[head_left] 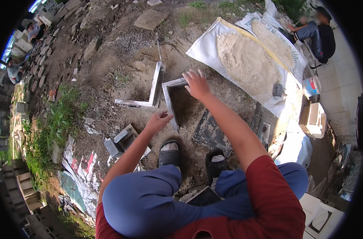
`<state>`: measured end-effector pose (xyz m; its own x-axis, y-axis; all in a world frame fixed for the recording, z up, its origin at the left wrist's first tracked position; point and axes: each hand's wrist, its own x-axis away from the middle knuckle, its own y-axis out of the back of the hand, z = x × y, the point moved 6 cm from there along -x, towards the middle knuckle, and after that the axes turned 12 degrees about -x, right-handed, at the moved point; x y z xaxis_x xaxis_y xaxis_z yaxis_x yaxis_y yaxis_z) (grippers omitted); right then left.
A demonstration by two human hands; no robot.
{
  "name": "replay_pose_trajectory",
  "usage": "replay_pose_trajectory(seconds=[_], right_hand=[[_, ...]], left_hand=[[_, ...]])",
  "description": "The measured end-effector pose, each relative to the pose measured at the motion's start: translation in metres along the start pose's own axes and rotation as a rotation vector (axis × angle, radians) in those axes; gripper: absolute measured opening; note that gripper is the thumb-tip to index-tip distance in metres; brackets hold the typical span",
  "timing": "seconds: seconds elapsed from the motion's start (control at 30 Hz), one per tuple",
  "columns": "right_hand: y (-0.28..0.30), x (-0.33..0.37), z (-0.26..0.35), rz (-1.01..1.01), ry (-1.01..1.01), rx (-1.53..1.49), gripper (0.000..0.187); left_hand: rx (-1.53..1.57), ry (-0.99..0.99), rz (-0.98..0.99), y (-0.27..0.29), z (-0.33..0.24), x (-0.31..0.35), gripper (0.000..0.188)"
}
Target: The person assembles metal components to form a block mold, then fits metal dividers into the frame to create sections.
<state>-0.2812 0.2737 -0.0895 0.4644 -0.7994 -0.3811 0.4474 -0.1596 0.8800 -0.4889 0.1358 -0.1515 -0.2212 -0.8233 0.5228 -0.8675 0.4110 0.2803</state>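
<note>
A grey-crusted L-shaped mould piece (168, 98) lies on the dirt in front of my feet. My right hand (197, 85) is at the far right end of its upper bar, fingers stretched out and apart. Bent fingers of my left hand (159, 121) meet the long side bar near its lower part; the palm faces away from view. Close by on the left lies a second L-shaped mould piece (152, 90), its corner pointing toward me. Dark damp soil (185, 104) shows inside the angle of the nearer piece.
A white sack sheet (205, 43) bears heaps of pale sand (245, 57) at the far right. A dark flat board (211, 129) lies before my right foot. Left are metal pieces (125, 137) and grass (66, 105). A trowel-like rod (159, 47) lies beyond. Other people (322, 38) sit farther off.
</note>
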Motion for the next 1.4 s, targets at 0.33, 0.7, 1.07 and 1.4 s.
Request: replay_pose_trajectory(seconds=[0.33, 0.7, 1.07, 1.4], right_hand=[[-0.001, -0.015, -0.011, 0.252, -0.109, 0.021, 0.023], [0.152, 0.031, -0.047, 0.221, -0.313, -0.036, 0.029], [0.117, 0.144, -0.078, 0.197, -0.521, -0.031, 0.030], [0.070, 0.091, -0.076, 0.043, -0.289, -0.155, 0.025]], left_hand=[[-0.379, -0.131, -0.376, -0.032, 0.006, -0.016, 0.048], [-0.452, -0.461, -0.035, -0.047, -0.139, 0.043, 0.043], [-0.584, -0.339, 0.090, -0.111, -0.094, 0.019, 0.041], [-0.640, -0.305, -0.218, -0.051, -0.039, -0.033, 0.033]])
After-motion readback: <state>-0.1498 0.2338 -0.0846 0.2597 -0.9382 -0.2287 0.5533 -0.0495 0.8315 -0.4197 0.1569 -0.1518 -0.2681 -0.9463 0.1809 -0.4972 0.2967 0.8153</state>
